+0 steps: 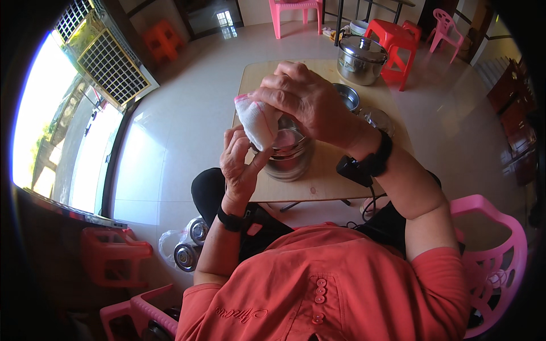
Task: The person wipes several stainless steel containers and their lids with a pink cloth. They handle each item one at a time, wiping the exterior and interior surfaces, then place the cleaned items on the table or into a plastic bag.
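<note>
A white ribbed cloth (258, 121) with pink edging is bunched up over a shiny stainless steel pot (290, 164) near the table's front left. My right hand (300, 98) pinches the cloth's upper part from above, fingers bent. Lower down, my left hand (239, 160) has its thumb and fingers around the cloth's bottom end; what else may lie in that grasp is hidden. The pot's reflective side shows pink and red reflections, and the hands and cloth cover part of its top.
On the wooden table (324, 187) stand a small steel bowl (347, 96), a clear round lid (377, 119) and a large lidded pot (362, 59). Bagged steel containers (186, 255) sit on the floor at left. Red stools (390, 38) and pink chairs (507, 255) surround the table.
</note>
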Demonstrator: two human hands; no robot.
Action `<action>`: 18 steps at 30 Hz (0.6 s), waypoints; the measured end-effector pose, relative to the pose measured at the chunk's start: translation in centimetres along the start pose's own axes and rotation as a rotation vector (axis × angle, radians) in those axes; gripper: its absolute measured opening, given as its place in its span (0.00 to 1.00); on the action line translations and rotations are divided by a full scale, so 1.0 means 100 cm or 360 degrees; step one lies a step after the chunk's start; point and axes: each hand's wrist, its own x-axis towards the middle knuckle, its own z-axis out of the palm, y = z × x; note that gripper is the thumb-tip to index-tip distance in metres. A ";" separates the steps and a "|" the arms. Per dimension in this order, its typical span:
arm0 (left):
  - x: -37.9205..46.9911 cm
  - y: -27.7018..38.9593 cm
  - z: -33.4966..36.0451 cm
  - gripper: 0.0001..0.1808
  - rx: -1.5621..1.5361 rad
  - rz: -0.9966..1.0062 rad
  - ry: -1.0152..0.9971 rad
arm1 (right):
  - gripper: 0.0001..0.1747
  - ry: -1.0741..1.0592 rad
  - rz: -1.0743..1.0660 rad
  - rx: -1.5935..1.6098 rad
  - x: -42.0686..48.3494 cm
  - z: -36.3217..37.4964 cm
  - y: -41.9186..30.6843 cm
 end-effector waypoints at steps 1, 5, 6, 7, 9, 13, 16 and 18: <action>0.001 0.002 0.000 0.14 -0.0022 -0.0045 0.0004 | 0.30 0.0004 0.0048 0.0073 0.001 0.005 0.003; 0.006 0.004 -0.001 0.14 -0.0096 -0.0070 0.0035 | 0.29 0.0109 0.0197 0.0318 0.004 0.023 0.013; 0.006 0.004 -0.001 0.13 -0.0122 -0.0072 0.0029 | 0.28 0.0127 0.0227 0.0364 0.003 0.026 0.017; 0.007 0.004 -0.001 0.13 -0.0144 -0.0070 0.0037 | 0.28 0.0151 0.0258 0.0315 0.001 0.028 0.021; 0.007 0.002 -0.001 0.13 -0.0147 -0.0015 0.0037 | 0.28 0.0180 0.0336 0.0230 -0.003 0.033 0.031; 0.007 -0.001 0.000 0.12 -0.0296 -0.0044 0.0049 | 0.19 -0.0048 0.1418 0.1069 -0.025 0.032 0.046; 0.005 -0.002 0.001 0.11 -0.0316 -0.0071 0.0043 | 0.17 -0.0123 0.1584 0.1475 -0.049 0.028 0.048; 0.003 -0.002 0.002 0.11 -0.0364 -0.0112 0.0044 | 0.17 -0.0099 0.1691 0.1588 -0.066 0.031 0.047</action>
